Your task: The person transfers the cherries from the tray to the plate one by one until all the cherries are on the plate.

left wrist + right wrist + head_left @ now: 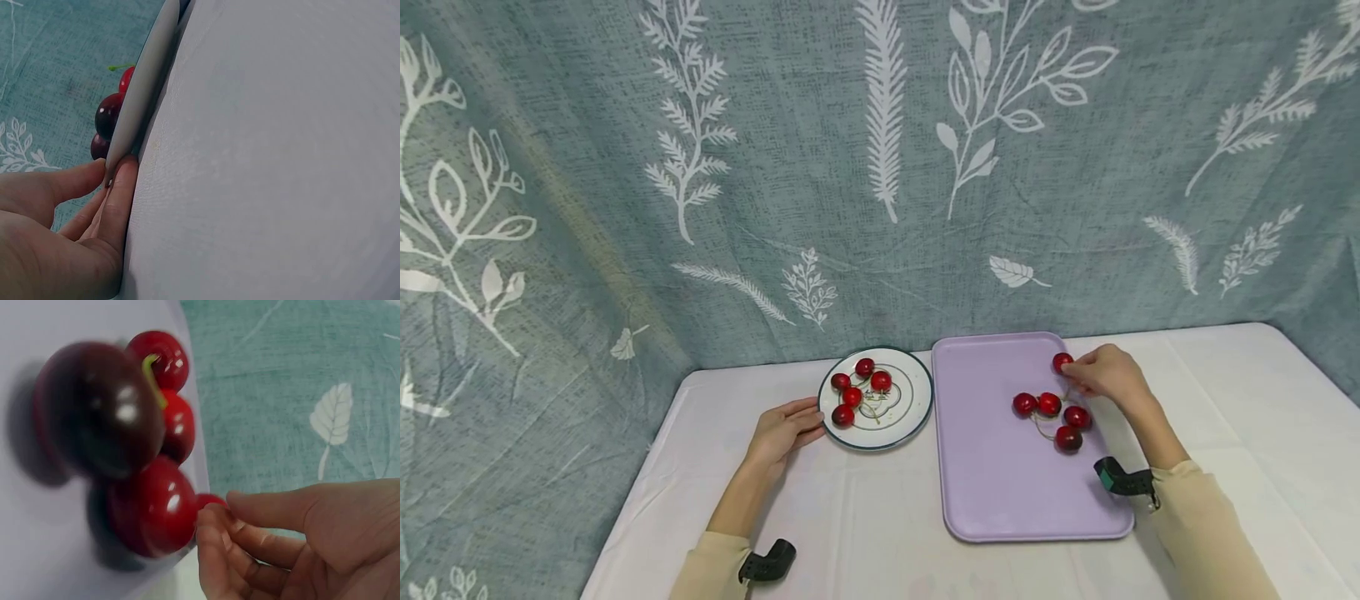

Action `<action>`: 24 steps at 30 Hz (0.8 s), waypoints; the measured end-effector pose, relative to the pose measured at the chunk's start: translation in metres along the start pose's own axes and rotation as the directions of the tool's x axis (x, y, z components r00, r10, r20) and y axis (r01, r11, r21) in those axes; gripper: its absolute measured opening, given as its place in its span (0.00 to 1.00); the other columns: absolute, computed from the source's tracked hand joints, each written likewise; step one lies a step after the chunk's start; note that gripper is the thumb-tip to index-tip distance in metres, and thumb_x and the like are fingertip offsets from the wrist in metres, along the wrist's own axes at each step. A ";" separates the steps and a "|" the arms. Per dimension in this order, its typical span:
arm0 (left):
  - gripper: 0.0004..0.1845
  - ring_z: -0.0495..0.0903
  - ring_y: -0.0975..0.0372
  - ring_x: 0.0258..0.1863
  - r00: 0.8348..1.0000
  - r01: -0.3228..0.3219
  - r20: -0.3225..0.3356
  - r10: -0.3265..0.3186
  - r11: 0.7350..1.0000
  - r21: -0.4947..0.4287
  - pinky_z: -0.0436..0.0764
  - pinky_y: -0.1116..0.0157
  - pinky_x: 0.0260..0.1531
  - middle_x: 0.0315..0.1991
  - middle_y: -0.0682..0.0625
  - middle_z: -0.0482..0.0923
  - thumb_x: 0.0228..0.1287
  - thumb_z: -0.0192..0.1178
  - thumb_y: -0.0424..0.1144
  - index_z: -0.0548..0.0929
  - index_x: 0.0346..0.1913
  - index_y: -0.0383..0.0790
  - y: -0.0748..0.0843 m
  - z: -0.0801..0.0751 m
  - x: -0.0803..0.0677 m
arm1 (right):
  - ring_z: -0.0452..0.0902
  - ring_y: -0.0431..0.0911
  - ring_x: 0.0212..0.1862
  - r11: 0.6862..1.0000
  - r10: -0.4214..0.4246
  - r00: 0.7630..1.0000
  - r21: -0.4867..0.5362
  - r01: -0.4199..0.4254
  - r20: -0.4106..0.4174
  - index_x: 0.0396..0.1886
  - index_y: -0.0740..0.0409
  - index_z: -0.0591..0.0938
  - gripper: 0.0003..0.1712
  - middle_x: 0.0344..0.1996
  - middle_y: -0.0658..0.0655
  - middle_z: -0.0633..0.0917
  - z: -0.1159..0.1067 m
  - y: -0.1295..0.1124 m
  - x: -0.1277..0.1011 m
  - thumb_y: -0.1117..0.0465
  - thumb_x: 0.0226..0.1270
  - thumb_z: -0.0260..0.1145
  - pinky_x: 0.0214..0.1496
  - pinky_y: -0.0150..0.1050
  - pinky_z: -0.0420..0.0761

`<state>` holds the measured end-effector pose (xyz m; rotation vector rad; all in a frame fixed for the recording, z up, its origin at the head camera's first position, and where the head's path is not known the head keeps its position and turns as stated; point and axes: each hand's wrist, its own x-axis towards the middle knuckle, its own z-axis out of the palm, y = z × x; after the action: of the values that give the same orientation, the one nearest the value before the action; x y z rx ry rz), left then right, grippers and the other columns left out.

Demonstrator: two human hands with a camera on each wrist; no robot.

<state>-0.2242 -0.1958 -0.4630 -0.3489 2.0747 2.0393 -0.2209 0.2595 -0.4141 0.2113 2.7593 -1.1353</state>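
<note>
A white plate [880, 446] with a dark green rim holds several red cherries [852, 397]. My left hand [812, 421] lies at its left edge. In the left wrist view the plate rim [140, 94] sits between the thumb and forefinger of my left hand [106, 181], with cherries [107, 115] behind it. To the right lies a lilac tray [992, 467] with a cluster of cherries [1049, 404]. My right hand [1072, 372] pinches one more cherry [1062, 362] near the tray's far right corner. The right wrist view shows that cherry [209, 501] at the fingertips [212, 522], behind the big blurred cluster [150, 509].
Plate and tray sit on a table under a white cloth [865, 517]. A blue-grey curtain with white leaf prints [880, 167] hangs close behind and along the left. Black wrist cameras [1123, 479] sit on both beige sleeves.
</note>
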 end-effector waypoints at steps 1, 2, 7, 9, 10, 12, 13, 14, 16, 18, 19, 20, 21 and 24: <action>0.23 0.83 0.65 0.39 1.000 0.000 0.000 0.000 1.000 0.002 0.86 0.69 0.43 0.60 0.30 0.73 0.68 0.56 0.25 0.69 0.65 0.23 0.000 0.000 0.000 | 0.80 0.40 0.23 1.000 0.010 1.000 -0.019 -0.010 -0.009 0.42 0.79 0.83 0.21 0.20 0.55 0.85 -0.001 0.001 0.000 0.59 0.68 0.64 0.28 0.34 0.84; 0.23 0.83 0.65 0.39 1.000 0.000 0.001 0.000 1.000 0.003 0.86 0.69 0.43 0.60 0.30 0.73 0.68 0.56 0.25 0.69 0.65 0.23 0.001 0.000 0.000 | 0.79 0.40 0.22 0.999 0.016 1.000 -0.034 -0.017 -0.017 0.41 0.78 0.83 0.21 0.19 0.54 0.84 -0.001 0.002 -0.001 0.59 0.68 0.64 0.27 0.34 0.83; 0.23 0.83 0.65 0.39 1.000 0.012 -0.003 -0.012 1.000 -0.003 0.86 0.69 0.43 0.60 0.30 0.74 0.68 0.56 0.24 0.69 0.65 0.23 0.003 0.000 -0.001 | 0.78 0.40 0.21 0.998 0.026 0.999 -0.060 -0.028 -0.036 0.38 0.77 0.85 0.19 0.18 0.54 0.83 -0.002 0.004 -0.001 0.59 0.65 0.66 0.24 0.33 0.79; 0.23 0.83 0.65 0.40 1.000 0.017 -0.004 -0.017 1.000 -0.005 0.86 0.68 0.44 0.60 0.30 0.74 0.68 0.56 0.24 0.70 0.65 0.23 0.003 0.000 -0.002 | 0.77 0.41 0.20 0.997 0.018 0.998 -0.075 -0.022 -0.053 0.35 0.76 0.85 0.18 0.16 0.55 0.83 -0.001 0.003 -0.002 0.60 0.63 0.67 0.22 0.33 0.77; 0.23 0.83 0.65 0.40 1.000 0.018 -0.004 -0.018 1.000 -0.004 0.86 0.68 0.44 0.60 0.30 0.73 0.68 0.56 0.24 0.70 0.65 0.24 0.003 0.001 -0.002 | 0.76 0.41 0.20 0.996 0.015 0.998 -0.084 -0.020 -0.065 0.33 0.75 0.85 0.17 0.16 0.55 0.82 0.000 0.003 -0.003 0.60 0.62 0.68 0.22 0.33 0.76; 0.23 0.83 0.64 0.40 1.000 0.019 -0.006 -0.019 1.000 -0.004 0.86 0.68 0.44 0.60 0.30 0.73 0.68 0.56 0.24 0.70 0.65 0.24 0.003 0.001 -0.002 | 0.75 0.42 0.20 0.994 0.009 0.996 -0.105 -0.018 -0.089 0.31 0.74 0.86 0.16 0.15 0.55 0.82 0.002 0.002 -0.003 0.60 0.61 0.68 0.21 0.33 0.73; 0.23 0.83 0.64 0.40 1.000 0.021 -0.007 -0.021 1.000 -0.003 0.86 0.68 0.44 0.60 0.30 0.73 0.68 0.57 0.24 0.70 0.65 0.24 0.003 0.001 -0.002 | 0.74 0.42 0.20 0.993 0.009 0.995 -0.118 -0.021 -0.102 0.31 0.73 0.86 0.16 0.15 0.54 0.81 0.003 0.001 -0.004 0.60 0.61 0.69 0.21 0.33 0.71; 0.23 0.83 0.64 0.40 1.000 0.023 -0.009 -0.023 1.000 -0.002 0.86 0.68 0.44 0.60 0.30 0.74 0.68 0.57 0.24 0.70 0.65 0.24 0.003 0.001 -0.001 | 0.73 0.43 0.20 0.991 0.006 0.994 -0.132 -0.021 -0.112 0.30 0.72 0.86 0.15 0.14 0.54 0.81 0.004 0.001 -0.004 0.59 0.61 0.69 0.20 0.34 0.70; 0.23 0.84 0.64 0.40 1.000 0.027 -0.012 -0.027 1.000 0.000 0.86 0.68 0.44 0.60 0.31 0.74 0.68 0.57 0.25 0.70 0.65 0.24 0.003 0.001 -0.001 | 0.71 0.44 0.21 0.987 0.006 0.991 -0.158 -0.027 -0.130 0.30 0.71 0.87 0.15 0.13 0.53 0.80 0.006 0.000 -0.004 0.59 0.60 0.69 0.20 0.34 0.69; 0.23 0.84 0.64 0.40 1.000 0.028 -0.014 -0.028 1.000 0.000 0.86 0.68 0.44 0.60 0.31 0.74 0.68 0.57 0.25 0.70 0.65 0.24 0.002 0.001 -0.001 | 0.72 0.46 0.22 0.982 0.003 0.989 -0.186 -0.031 -0.149 0.30 0.70 0.87 0.15 0.15 0.55 0.81 0.008 -0.001 -0.003 0.59 0.59 0.70 0.20 0.34 0.69; 0.23 0.84 0.64 0.40 0.999 0.028 -0.016 -0.028 1.000 0.002 0.86 0.68 0.44 0.59 0.31 0.75 0.68 0.57 0.25 0.71 0.64 0.24 0.002 0.001 0.000 | 0.73 0.47 0.23 0.979 0.005 0.988 -0.200 -0.037 -0.155 0.30 0.70 0.87 0.15 0.16 0.57 0.82 0.009 -0.002 -0.002 0.58 0.59 0.71 0.20 0.35 0.70; 0.23 0.84 0.63 0.40 0.999 0.028 -0.016 -0.028 1.000 0.002 0.86 0.68 0.44 0.59 0.31 0.75 0.68 0.57 0.25 0.71 0.64 0.24 0.002 0.001 0.000 | 0.74 0.48 0.25 0.976 0.011 0.988 -0.212 -0.044 -0.156 0.31 0.70 0.87 0.15 0.19 0.59 0.84 0.009 -0.002 -0.002 0.58 0.58 0.71 0.21 0.36 0.71; 0.23 0.84 0.64 0.39 0.999 0.027 -0.018 -0.027 1.000 0.002 0.86 0.68 0.43 0.59 0.31 0.75 0.68 0.57 0.25 0.71 0.64 0.25 0.002 0.001 0.000 | 0.74 0.49 0.26 0.974 0.018 0.988 -0.222 -0.053 -0.155 0.31 0.70 0.88 0.16 0.22 0.61 0.85 0.009 -0.003 -0.002 0.58 0.58 0.72 0.21 0.37 0.72; 0.23 0.84 0.64 0.39 1.000 0.023 -0.017 -0.023 1.000 0.005 0.86 0.68 0.43 0.59 0.31 0.74 0.68 0.57 0.25 0.71 0.64 0.24 0.002 0.001 0.000 | 0.75 0.51 0.28 0.965 0.036 0.988 -0.253 -0.074 -0.151 0.31 0.69 0.88 0.16 0.29 0.65 0.87 0.011 -0.005 0.000 0.57 0.57 0.73 0.22 0.38 0.74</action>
<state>-0.2249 -0.1943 -0.4615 -0.3888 2.0757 2.0240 -0.2209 0.2483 -0.4186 0.3492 2.9711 -0.7634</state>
